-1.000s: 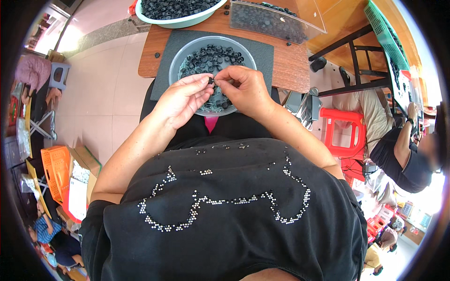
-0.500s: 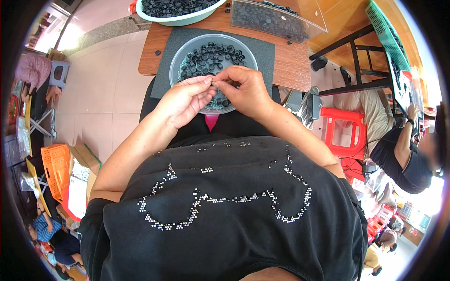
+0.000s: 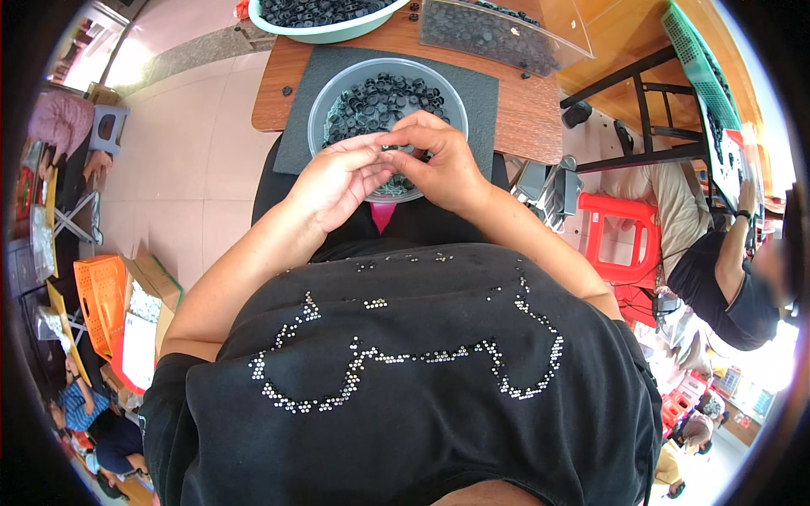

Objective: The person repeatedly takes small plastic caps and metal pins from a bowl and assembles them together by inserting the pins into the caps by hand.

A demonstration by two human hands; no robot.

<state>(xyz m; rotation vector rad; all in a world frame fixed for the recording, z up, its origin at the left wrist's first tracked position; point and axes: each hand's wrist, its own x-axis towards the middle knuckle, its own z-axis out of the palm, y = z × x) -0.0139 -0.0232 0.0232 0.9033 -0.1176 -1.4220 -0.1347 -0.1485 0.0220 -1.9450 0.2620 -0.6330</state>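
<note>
Over the near half of a clear round bowl (image 3: pixel 318 105), my left hand (image 3: pixel 339 181) and my right hand (image 3: pixel 440 166) meet at their fingertips. Pinched between them is a small black plastic part (image 3: pixel 389 148), mostly covered by the fingers. The lower fingers of my left hand curl loosely under it. Many small round black plastic parts (image 3: pixel 388 93) fill the bowl's far side, and thin pale-green pieces (image 3: pixel 390 184) lie among them and near the close rim. Beneath the bowl is a dark grey mat (image 3: pixel 481 101).
The mat lies on a brown wooden table (image 3: pixel 531 122). At its far side stand a pale-green basin (image 3: pixel 337 34) of black parts and a clear bin (image 3: pixel 506 42) of similar parts. Right are a red stool (image 3: pixel 620 236) and a seated person (image 3: pixel 726 287); left, an orange crate (image 3: pixel 99 304).
My right hand's index finger has arched higher, and its fingers have spread more around the small part. Both hands stay together over the bowl. The whole view has shifted slightly.
</note>
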